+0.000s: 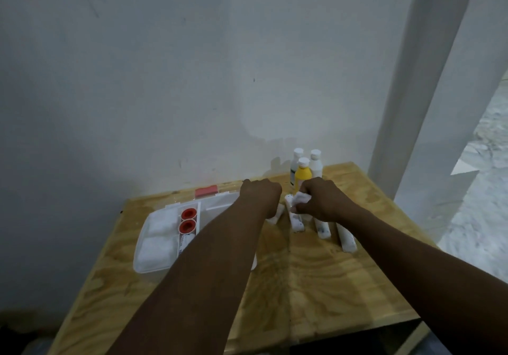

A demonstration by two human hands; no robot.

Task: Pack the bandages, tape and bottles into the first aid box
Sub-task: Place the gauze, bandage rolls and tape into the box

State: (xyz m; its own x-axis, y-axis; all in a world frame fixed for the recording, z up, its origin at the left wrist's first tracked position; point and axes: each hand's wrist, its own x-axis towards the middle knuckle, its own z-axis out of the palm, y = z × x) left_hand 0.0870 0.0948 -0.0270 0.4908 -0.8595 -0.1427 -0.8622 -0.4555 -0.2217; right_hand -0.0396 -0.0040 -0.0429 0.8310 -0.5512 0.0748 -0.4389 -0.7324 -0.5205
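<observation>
Head view. The left hand (261, 195) is clenched over a bandage roll (275, 215), whose near end shows below the fist. The fingers (305, 190) of the right hand (323, 202) grip a crumpled white bandage (301, 198). Three more rolls (321, 228) lie side by side on the plywood tabletop (330, 286), their long axes running away from the viewer, with the far ends leaning left. The open first aid box (143, 261) sits at the left and holds two red tape rolls (187, 220) and white gauze (159, 227). A yellow bottle (303, 176) and two white bottles (315, 163) stand upright by the wall.
</observation>
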